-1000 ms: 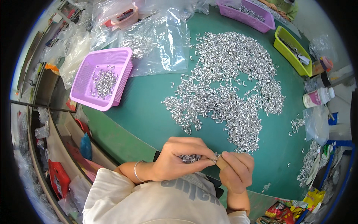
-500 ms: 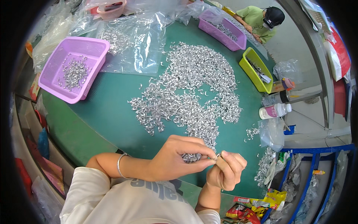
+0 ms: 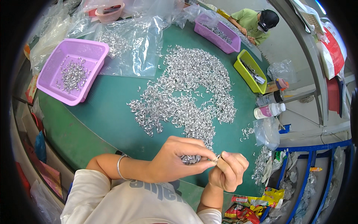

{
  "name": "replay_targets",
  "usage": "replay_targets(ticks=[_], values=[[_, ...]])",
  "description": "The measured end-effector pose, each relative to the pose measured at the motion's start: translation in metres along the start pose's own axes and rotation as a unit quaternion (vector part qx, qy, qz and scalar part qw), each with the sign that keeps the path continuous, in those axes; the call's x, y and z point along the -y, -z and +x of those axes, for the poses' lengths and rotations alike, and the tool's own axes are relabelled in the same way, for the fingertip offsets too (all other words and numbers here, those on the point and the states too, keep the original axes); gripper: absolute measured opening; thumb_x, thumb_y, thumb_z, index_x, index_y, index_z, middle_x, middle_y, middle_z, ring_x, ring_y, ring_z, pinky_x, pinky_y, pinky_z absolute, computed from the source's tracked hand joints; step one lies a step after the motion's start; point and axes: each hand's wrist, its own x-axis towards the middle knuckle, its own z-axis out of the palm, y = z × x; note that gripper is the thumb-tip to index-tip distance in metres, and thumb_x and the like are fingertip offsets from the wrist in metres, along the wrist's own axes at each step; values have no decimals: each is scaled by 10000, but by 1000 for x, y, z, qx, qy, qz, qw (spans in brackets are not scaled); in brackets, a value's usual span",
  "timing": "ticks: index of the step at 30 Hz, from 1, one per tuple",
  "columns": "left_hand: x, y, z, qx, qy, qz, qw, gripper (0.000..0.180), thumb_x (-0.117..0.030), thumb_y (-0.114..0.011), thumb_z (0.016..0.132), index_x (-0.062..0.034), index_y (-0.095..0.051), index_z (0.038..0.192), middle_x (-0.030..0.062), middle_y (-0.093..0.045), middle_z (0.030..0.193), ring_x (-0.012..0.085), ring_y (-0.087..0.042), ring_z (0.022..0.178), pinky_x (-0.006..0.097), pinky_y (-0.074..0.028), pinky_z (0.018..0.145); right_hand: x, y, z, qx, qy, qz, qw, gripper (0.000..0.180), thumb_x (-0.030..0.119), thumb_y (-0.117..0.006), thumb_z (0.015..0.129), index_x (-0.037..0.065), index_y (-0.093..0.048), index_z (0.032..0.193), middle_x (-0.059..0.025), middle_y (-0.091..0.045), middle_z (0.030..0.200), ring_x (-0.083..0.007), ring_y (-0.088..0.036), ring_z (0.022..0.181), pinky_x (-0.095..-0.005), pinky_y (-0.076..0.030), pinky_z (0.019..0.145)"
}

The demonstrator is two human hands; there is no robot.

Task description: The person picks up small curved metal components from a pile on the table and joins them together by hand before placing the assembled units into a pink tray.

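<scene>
My left hand [image 3: 173, 158] is closed around several small curved silver metal pieces [image 3: 191, 159], seen between its thumb and fingers. Its thumb and forefinger tips pinch one small piece. My right hand [image 3: 229, 171] is closed and meets those fingertips; it grips something small and thin, mostly hidden by its own fingers. Both hands are over the near edge of the green table [image 3: 97, 112]. Just beyond them spreads a wide, loose heap of the same curved metal pieces [image 3: 197, 71].
A purple basket [image 3: 95, 74] with some pieces stands left, beside a clear plastic bag [image 3: 145, 56]. Farther right are another purple basket [image 3: 210, 39], a yellow-green basket [image 3: 246, 76] and a white bottle [image 3: 269, 111]. A person [image 3: 242, 22] works across the table. A blue rack [image 3: 313, 146] stands at right.
My hands keep the same pinch, with the right one turned very slightly. The whole view has shifted a little. Across the table, the person's head and hands have moved slightly.
</scene>
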Motion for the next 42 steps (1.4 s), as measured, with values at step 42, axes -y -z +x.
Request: replay_targets(ticks=[42], values=[[-5,5,-1,27,4,14,1000,145,84,-637,701,33,-649,836,122,-639,765,151,-609,667,237,-479,584,0,3,7,24,21,17,999,123,-32,-661,644,3,-623,755,-97,-626,878,-191,-547,707,-266,-476,521]])
